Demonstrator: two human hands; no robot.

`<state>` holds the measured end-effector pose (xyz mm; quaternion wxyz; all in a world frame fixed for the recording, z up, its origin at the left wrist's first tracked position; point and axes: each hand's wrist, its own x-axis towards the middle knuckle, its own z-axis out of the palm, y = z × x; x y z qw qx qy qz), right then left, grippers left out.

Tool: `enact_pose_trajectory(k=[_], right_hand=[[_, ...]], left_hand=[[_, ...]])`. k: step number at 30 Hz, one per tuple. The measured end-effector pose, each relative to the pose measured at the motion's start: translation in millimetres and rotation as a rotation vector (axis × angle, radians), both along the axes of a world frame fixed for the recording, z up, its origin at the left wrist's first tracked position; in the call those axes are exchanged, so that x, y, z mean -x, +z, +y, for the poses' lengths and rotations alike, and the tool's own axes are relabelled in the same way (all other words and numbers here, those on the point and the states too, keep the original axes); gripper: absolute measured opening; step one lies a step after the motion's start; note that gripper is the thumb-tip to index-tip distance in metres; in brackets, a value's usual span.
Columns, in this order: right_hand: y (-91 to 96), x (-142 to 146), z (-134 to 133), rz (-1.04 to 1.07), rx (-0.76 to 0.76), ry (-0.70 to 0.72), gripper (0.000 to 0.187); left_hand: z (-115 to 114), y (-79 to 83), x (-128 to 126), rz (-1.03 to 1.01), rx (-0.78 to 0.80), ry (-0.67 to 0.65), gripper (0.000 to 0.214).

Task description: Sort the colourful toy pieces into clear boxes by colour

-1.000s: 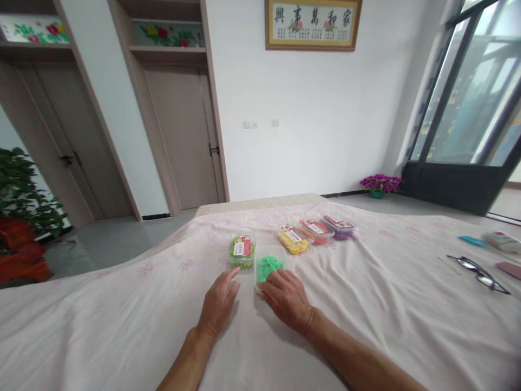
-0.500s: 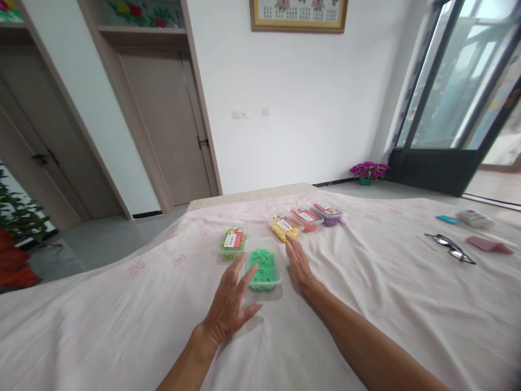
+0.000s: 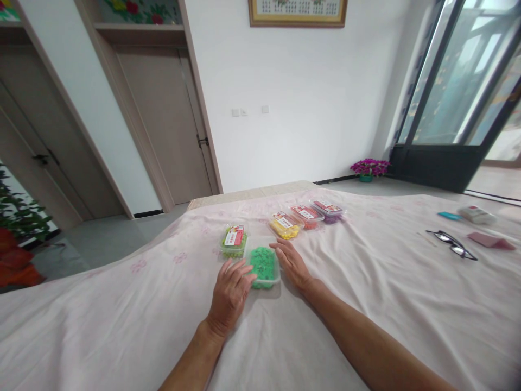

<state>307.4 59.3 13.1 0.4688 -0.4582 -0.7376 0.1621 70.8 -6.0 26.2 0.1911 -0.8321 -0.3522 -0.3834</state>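
An uncovered clear plastic box [image 3: 265, 284] heaped with small green pieces [image 3: 262, 263] sits on the cloth in front of me. My left hand [image 3: 232, 288] grips its left side, fingers curled and their tips at the rim. At the right rim, my right hand [image 3: 291, 263] holds the box with bent fingertips near the upper right corner. Just beyond my left fingers stands a lidded box of light-green pieces [image 3: 234, 241] with a red and white label. Past my right hand is a lidded box of yellow pieces [image 3: 286, 225].
Lidded boxes of orange-red pieces [image 3: 307, 216] and purple pieces [image 3: 328, 210] stand farther back. On the right lie eyeglasses [image 3: 451, 244], a pink cloth [image 3: 490, 240], a white packet [image 3: 476, 215] and a blue item [image 3: 449, 216]. The pale bedsheet-like cloth [image 3: 122, 326] is wrinkled.
Both hands have closed in on the green box from its two sides. My left fingers have drawn together, and my right fingertips have moved left from near the yellow box onto the rim.
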Motion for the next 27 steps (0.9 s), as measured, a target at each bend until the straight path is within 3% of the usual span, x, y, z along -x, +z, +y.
enact_pose_trajectory(k=[5,8,11,14,17,27], right_hand=[[14.9,6.8,-19.1,-0.214,-0.183,-0.13,0.041],[21.6,14.1,-28.2,-0.344,-0.32,0.012,0.031],[23.8,20.6,-31.1,-0.4,-0.397,0.208,0.036],[21.8,24.1,-29.1,-0.395,-0.417,0.294,0.039],[19.1,25.0,-27.0,-0.381,-0.418,0.295,0.036],[29.1,31.3,-35.8,-0.383,-0.397,0.271,0.029]], left_hand=[[8.9,-6.5,23.6,-0.212,0.054,0.138,0.025],[12.5,-11.1,30.1,-0.326,0.132,0.188,0.021],[9.0,-10.6,26.4,-0.302,0.235,0.103,0.024],[3.0,-6.5,18.9,-0.225,0.31,0.007,0.039],[1.0,-4.5,14.8,-0.192,0.35,-0.027,0.047],[7.5,-12.8,18.2,-0.138,0.346,-0.05,0.04]])
